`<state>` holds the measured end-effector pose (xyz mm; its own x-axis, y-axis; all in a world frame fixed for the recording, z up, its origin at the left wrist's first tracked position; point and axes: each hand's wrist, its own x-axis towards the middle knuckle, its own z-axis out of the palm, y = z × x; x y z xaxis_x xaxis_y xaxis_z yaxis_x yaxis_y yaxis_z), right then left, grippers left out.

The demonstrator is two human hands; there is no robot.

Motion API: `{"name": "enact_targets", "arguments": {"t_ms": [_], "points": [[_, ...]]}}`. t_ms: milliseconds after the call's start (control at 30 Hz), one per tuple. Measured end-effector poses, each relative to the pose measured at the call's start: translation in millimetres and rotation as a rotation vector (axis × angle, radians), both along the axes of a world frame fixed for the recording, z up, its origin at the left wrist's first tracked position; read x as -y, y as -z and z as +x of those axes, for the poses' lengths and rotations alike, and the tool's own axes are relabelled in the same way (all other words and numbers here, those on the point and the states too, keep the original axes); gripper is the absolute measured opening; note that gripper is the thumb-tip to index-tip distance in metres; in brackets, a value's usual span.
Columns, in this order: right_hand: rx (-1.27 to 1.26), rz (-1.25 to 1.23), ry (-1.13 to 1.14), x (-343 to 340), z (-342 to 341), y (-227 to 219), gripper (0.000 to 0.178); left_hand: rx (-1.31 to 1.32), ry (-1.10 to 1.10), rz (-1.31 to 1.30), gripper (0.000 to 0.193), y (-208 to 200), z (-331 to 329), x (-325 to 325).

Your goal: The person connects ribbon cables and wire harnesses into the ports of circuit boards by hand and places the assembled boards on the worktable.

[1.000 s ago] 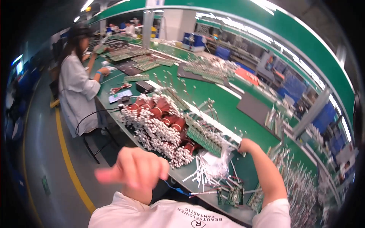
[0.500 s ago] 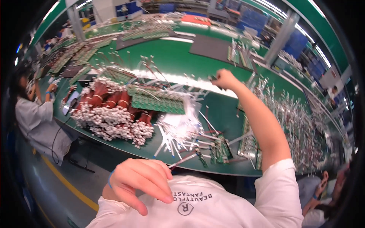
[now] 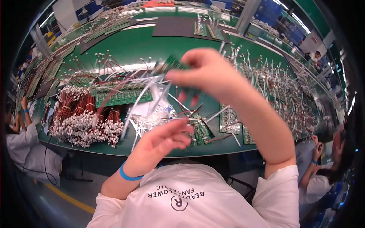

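Observation:
My right hand (image 3: 207,72) is raised over the bench, thumb and fingers closed on a small green circuit board (image 3: 172,64). The board is smeared by motion, and white and dark red wires seem to trail from it. Lower down, my left hand (image 3: 156,142), with a blue band at the wrist, hovers by the bench's near edge, fingers apart and nothing in them. Just beyond it lie small circuit boards (image 3: 201,131) with wires attached. A clear plastic bag (image 3: 157,108) and loose white cables sit left of those.
Bundles of red wires with white connectors (image 3: 85,125) fill the bench's left, beside a large green board panel (image 3: 121,95). Many wired boards (image 3: 273,91) crowd the right. A dark mat (image 3: 175,27) lies farther back. People sit at both sides.
My right hand has come nearer from the far side of the bench, bringing the circuit board. My left hand has lifted from my shirt toward the bench edge. The view has shifted.

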<state>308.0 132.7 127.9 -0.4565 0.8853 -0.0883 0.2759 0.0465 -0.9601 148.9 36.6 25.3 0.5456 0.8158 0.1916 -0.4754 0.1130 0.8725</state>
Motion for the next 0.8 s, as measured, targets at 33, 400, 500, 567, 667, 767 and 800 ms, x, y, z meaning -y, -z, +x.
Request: {"name": "enact_targets", "arguments": {"t_ms": [33,400,500,567,667,767,800], "points": [[0.187,0.122,0.024,11.0,-4.3,14.8,0.026,-0.001,0.019,-0.008,0.049,4.2,10.6,-0.1],[0.238,0.859,0.1,79.7,-8.6,102.8,0.026,0.396,-0.369,-0.54,0.04,22.7,44.2,-5.2],[0.118,0.775,0.053,86.5,0.5,100.0,0.03,0.486,-0.244,-0.589,0.038,5.8,37.0,-2.5],[0.069,0.688,0.011,89.1,2.5,100.8,0.029,0.475,-0.292,-0.596,0.036,16.5,32.3,-2.4],[0.0,0.622,0.045,94.8,9.6,100.3,0.029,0.403,-0.398,-0.578,0.032,29.3,32.3,-1.2],[-0.024,0.684,0.167,95.6,16.4,109.7,0.031,0.247,-0.46,-0.536,0.031,29.0,37.0,4.3],[-0.017,0.746,0.202,94.9,17.5,113.8,0.032,0.174,-0.512,-0.453,0.032,29.0,39.4,8.3]]}}
